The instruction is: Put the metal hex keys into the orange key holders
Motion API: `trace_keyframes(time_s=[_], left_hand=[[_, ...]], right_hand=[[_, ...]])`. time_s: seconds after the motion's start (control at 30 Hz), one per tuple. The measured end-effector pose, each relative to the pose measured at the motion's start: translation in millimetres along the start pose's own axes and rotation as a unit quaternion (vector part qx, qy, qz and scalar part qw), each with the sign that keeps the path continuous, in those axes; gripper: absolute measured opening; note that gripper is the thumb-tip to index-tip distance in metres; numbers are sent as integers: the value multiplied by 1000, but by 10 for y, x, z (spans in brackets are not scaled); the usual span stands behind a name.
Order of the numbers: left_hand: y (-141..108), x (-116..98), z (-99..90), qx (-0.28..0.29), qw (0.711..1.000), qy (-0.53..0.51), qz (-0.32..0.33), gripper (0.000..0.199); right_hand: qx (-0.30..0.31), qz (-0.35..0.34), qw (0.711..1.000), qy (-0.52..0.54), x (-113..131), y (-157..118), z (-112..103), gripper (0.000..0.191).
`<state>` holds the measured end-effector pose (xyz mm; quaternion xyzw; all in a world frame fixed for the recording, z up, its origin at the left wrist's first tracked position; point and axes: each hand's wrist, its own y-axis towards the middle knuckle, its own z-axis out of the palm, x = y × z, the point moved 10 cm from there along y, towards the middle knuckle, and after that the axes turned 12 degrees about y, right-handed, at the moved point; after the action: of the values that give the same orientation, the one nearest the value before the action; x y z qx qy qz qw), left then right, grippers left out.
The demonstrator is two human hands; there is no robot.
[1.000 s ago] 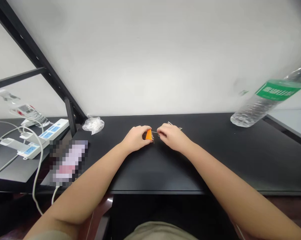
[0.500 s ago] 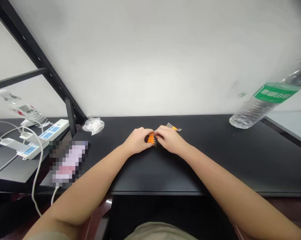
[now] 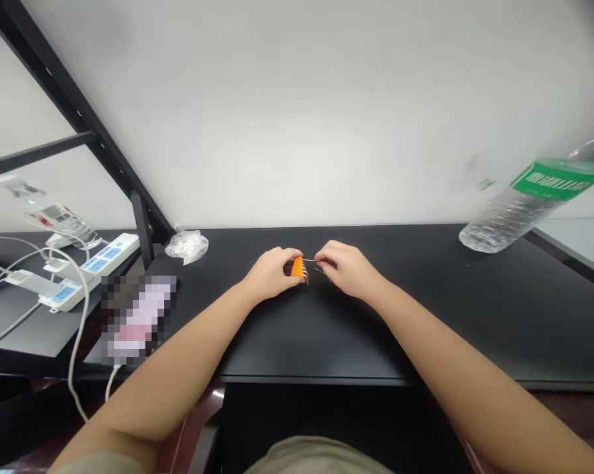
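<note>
My left hand (image 3: 271,275) is closed around an orange holder (image 3: 297,267) with several thin metal hex keys in it, their bent ends showing at its right side. To the right, my right hand (image 3: 346,266) pinches the end of one thin hex key (image 3: 310,261), which runs straight across to the top of the holder. Just below those fingers, another thin dark rod (image 3: 320,270) shows, partly hidden by the right hand.
A crumpled clear plastic bag (image 3: 187,247) lies at the back left. Farther left are a phone (image 3: 143,316) on a cable, a white power strip (image 3: 89,273) and a plastic bottle (image 3: 62,217). A large green-labelled bottle (image 3: 504,217) stands at the right on the black table (image 3: 297,342).
My right hand has drawn away to the right from the holder, and a thin hex key now spans the gap. The orange piece behind my right hand is no longer visible.
</note>
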<state>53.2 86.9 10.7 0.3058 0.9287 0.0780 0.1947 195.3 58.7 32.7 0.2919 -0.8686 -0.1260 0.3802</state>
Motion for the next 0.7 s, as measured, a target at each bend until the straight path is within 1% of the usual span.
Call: trace_keyframes(time_s=[0.27, 0.43, 0.57, 0.7], left_hand=[[-4, 6, -11, -6, 1000, -23, 3, 53], [-6, 46, -14, -12, 999, -40, -3, 54], [-5, 47, -13, -6, 1000, -27, -7, 55], [-5, 11, -10, 1, 1000, -7, 0, 54]], right_hand=[[-3, 5, 1000, 7, -14, -1, -12, 18], [-2, 10, 1000, 11, -37, -4, -15, 18], [-4, 13, 1000, 9, -63, -6, -17, 18], [5, -4, 1000, -6, -11, -16, -2, 21]])
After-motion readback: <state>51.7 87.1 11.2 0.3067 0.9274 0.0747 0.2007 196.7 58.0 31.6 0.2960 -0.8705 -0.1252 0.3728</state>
